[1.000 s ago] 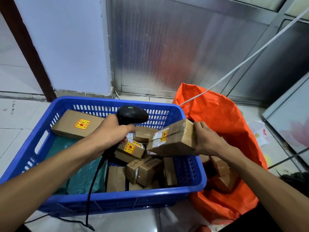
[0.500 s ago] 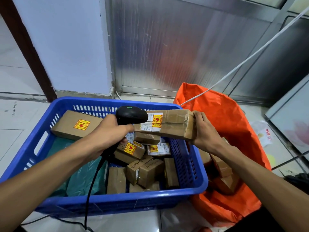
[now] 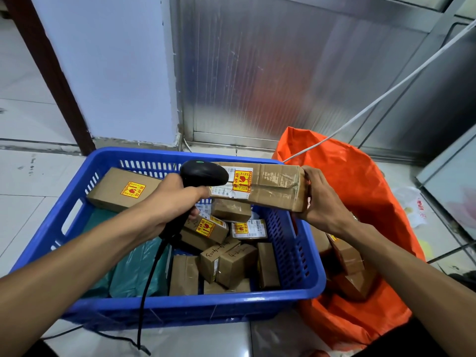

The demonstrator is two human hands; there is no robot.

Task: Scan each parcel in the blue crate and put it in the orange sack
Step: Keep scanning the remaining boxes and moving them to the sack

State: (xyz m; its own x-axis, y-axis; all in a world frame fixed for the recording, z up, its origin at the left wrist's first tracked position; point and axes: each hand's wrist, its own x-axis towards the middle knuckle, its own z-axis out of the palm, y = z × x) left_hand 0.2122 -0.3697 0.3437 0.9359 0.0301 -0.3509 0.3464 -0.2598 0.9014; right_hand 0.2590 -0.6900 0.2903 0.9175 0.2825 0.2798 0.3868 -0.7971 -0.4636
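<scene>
The right hand [image 3: 323, 202] holds one end of a long brown parcel [image 3: 268, 188], its fingers [image 3: 310, 176] curled round that end, up above the blue crate [image 3: 180, 305]. The left hand [image 3: 171, 202] grips one black scanner [image 3: 203, 173], whose head sits just beside the parcel's white label. The parcel is taped cardboard with a yellow and red sticker. About ten more brown boxes and a green bag [image 3: 136, 266] lie in the crate. The orange sack [image 3: 360, 189] stands to the right, with at least two boxes inside.
</scene>
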